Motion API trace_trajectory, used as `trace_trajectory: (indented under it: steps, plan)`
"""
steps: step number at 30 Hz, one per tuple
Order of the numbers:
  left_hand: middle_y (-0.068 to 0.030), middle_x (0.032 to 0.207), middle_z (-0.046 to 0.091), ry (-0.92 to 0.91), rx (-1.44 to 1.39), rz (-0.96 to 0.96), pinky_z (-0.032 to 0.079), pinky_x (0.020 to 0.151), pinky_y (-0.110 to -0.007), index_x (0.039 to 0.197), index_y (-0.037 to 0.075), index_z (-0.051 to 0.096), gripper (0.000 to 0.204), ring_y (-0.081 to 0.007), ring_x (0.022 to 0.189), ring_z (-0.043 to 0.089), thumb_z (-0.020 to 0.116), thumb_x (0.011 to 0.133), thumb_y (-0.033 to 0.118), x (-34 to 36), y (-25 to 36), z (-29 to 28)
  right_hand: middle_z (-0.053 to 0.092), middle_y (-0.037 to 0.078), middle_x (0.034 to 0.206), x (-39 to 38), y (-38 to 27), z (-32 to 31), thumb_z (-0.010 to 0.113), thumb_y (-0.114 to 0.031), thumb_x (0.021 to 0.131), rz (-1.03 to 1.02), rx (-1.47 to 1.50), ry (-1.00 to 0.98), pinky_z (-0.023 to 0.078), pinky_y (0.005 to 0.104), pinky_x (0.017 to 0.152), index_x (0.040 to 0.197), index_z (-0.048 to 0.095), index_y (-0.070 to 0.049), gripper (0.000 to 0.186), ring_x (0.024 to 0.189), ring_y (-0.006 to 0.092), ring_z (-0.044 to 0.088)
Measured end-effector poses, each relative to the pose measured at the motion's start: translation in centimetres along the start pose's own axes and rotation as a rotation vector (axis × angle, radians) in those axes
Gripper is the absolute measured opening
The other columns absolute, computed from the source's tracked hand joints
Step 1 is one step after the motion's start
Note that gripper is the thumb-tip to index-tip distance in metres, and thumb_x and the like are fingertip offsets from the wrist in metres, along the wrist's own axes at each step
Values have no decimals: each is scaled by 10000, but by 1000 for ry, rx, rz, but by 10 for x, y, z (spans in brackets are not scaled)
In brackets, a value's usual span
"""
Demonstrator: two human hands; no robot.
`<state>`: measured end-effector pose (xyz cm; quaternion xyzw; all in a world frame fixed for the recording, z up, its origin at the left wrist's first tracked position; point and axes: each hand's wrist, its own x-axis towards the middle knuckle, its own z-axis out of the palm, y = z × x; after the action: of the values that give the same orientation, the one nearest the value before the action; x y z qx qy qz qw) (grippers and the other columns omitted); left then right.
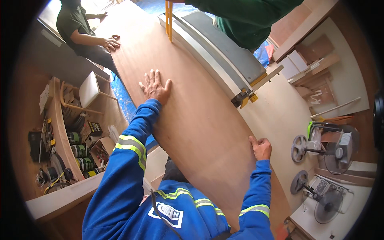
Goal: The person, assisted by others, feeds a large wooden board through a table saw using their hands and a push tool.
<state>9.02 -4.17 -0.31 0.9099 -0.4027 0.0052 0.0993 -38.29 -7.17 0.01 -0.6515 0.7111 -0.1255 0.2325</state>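
The plywood panel (196,108) already lay along the tabletop's (276,120) left edge beside the metal fence (209,58), no cut yet visible, the left hand's (156,89) grip spread apart on it, the right hand's (261,149) curled together at its side.

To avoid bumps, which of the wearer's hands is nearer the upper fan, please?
Right hand, touching the board left of that fan; the left hand lies farther left on the board.

Bright daylight-like glare cast from the upper left, the far end of the wooden board (196,108) washed pale, the dark-clothed person (76,28) left in shade, the metal rail (206,54) bowed by fisheye distortion, detail softened toward the rim, corners swallowed by black.
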Motion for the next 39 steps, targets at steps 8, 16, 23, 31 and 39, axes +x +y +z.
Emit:
trace_trajectory:
  steps: [8, 16, 23, 31, 39]
  plan:
    - [-86, 1583, 263, 38, 51, -14, 76, 1177, -551, 1497, 108, 336, 751, -296, 1478, 171, 437, 917, 573, 71, -39, 12, 691, 237, 819, 24, -68, 29, 746, -681, 652, 56, -51, -42, 535, 446, 743, 831, 670, 47, 753, 804, 393, 677]
    - [-159, 1588, 208, 130, 41, -116, 54, 1147, -624, 1494, 79, 311, 705, -387, 1468, 133, 369, 955, 529, 27, -31, 37, 693, 255, 972, 33, -115, 36, 709, -710, 664, 79, -43, -118, 517, 444, 876, 995, 676, 44, 824, 967, 387, 666]
    - [-126, 1600, 186, -53, -50, 91, 6, 1168, -571, 1512, 60, 265, 803, -334, 1489, 84, 449, 918, 568, -140, 69, -14, 686, 274, 912, 41, -92, 21, 674, -717, 692, -12, -26, -164, 519, 456, 826, 905, 683, 59, 804, 902, 408, 667]
    - [-130, 1600, 176, -108, -36, 64, 14, 1167, -575, 1514, 51, 253, 801, -339, 1488, 74, 460, 921, 548, -137, 63, -11, 555, 134, 531, -17, 105, -54, 715, -578, 785, -66, 32, -333, 408, 399, 518, 645, 644, 51, 648, 540, 154, 474]
    - [-139, 1591, 205, -55, -41, 77, 28, 1170, -566, 1503, 43, 284, 787, -341, 1485, 93, 469, 919, 537, -107, 47, -6, 481, 49, 507, 0, 73, -30, 757, -563, 774, -115, 43, -186, 372, 332, 487, 588, 570, 28, 647, 539, 112, 425]
